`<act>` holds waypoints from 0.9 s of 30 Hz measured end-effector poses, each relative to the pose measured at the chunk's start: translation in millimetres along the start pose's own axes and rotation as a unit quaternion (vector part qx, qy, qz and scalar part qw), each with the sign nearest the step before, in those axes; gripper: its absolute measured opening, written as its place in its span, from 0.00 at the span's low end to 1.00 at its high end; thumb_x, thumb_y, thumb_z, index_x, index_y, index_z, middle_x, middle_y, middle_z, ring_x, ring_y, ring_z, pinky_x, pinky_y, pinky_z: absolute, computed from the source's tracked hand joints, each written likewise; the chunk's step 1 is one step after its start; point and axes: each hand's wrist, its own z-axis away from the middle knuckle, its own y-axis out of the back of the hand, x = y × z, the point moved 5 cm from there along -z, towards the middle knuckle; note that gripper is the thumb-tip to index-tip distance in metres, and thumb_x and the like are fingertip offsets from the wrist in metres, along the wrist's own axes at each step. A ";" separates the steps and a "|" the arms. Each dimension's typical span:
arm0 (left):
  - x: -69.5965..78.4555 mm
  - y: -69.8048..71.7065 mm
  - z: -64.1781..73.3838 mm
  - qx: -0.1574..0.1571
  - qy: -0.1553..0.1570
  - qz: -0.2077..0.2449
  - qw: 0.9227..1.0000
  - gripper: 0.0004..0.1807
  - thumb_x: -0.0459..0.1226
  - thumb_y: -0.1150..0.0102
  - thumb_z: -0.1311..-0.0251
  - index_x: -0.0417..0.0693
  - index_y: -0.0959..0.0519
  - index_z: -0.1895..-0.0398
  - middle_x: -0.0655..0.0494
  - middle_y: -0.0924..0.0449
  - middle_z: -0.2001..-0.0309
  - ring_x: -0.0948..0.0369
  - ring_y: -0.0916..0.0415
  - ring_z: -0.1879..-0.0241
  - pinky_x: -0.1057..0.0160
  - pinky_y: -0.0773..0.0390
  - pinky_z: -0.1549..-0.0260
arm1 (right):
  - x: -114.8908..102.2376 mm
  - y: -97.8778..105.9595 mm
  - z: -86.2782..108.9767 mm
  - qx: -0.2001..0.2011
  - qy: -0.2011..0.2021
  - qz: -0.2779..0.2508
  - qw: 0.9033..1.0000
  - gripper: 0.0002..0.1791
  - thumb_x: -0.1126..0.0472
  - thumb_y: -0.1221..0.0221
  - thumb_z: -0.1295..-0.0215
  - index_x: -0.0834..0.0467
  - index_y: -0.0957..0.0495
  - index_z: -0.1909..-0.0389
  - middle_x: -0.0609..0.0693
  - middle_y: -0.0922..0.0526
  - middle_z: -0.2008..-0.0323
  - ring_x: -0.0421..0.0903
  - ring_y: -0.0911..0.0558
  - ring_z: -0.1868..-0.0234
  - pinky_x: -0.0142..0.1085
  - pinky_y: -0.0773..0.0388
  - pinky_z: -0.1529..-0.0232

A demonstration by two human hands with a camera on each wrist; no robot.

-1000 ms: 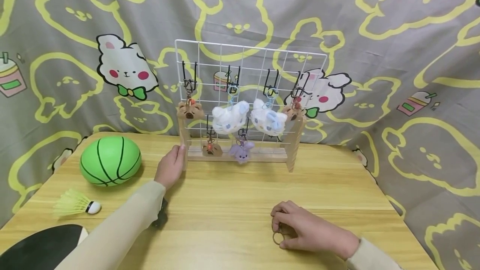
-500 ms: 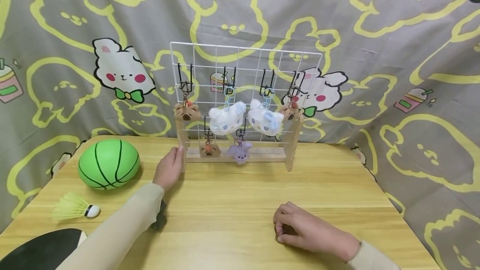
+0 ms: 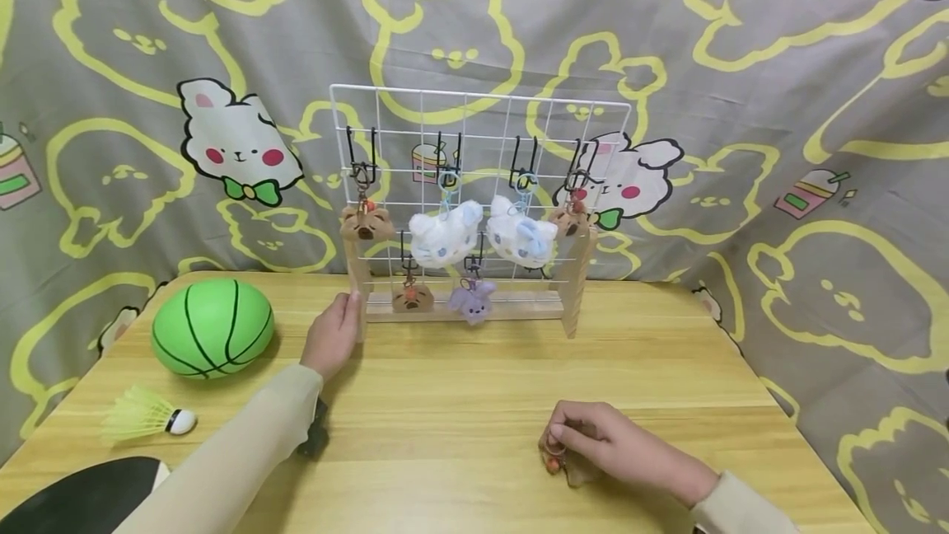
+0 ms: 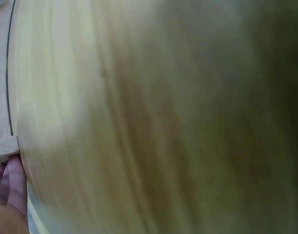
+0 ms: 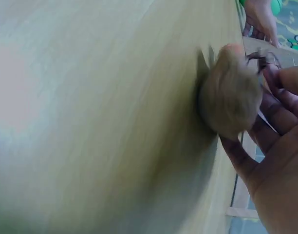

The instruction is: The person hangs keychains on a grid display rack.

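In the head view my right hand (image 3: 615,445) is low over the table at the right, pinching the metal ring of a brown plush bear keychain (image 5: 232,97) with an orange-red bead. The blurred plush dangles below the fingers in the right wrist view. My left hand (image 3: 331,336) grips the left wooden leg of a white wire grid display rack (image 3: 574,295). Black hooks on the rack hold brown bear keychains (image 3: 366,222), two white plush cat keychains (image 3: 446,235) and a purple bunny keychain (image 3: 472,302).
A green ball (image 3: 212,328) lies on the wooden table (image 3: 445,435) at the left, with a yellow shuttlecock (image 3: 148,417) before it. A black paddle-like thing (image 3: 81,497) is at the front left corner. A patterned grey curtain (image 3: 474,15) hangs behind.
The bear keychain, largely hidden by my right hand before, now hangs in sight below the fingers with its bead showing. My left hand stays at the rack. The head view has shifted slightly.
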 end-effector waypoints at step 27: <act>4.6 2.1 0.8 -0.004 -0.011 0.000 1.000 0.38 0.56 0.79 0.15 0.33 0.30 0.35 0.34 0.18 0.49 0.41 0.18 0.51 0.41 0.21 0.49 | -3.4 29.9 -36.2 0.127 -0.020 -0.142 0.982 0.17 0.57 0.60 0.12 0.66 0.29 0.53 0.45 0.09 0.58 0.40 0.09 0.55 0.33 0.14 0.50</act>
